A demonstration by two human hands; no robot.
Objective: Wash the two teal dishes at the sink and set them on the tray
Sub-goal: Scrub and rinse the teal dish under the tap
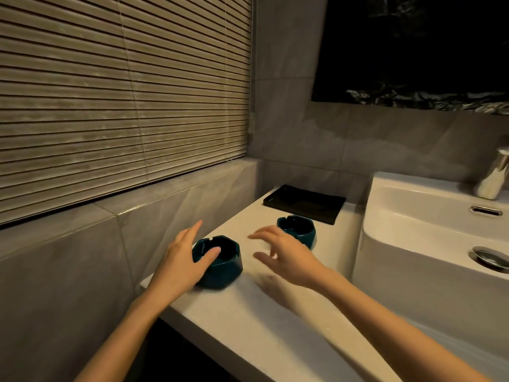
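Dim bathroom, pale counter [248,321] left of a white sink [429,244], both dishes on the counter, unheld.

I see the left hand [179,266] open, fingers spread, thumb over the rim of the near teal dish [223,268], not closed on it. The right hand [286,255] hovers open with curled fingers, in front of the far teal dish [298,230], gripping nothing. Black tray [303,202] sits at the counter's back, bare, just behind the far dish. Slatted blind [121,92] on the left wall, tap [495,175] at right edge.
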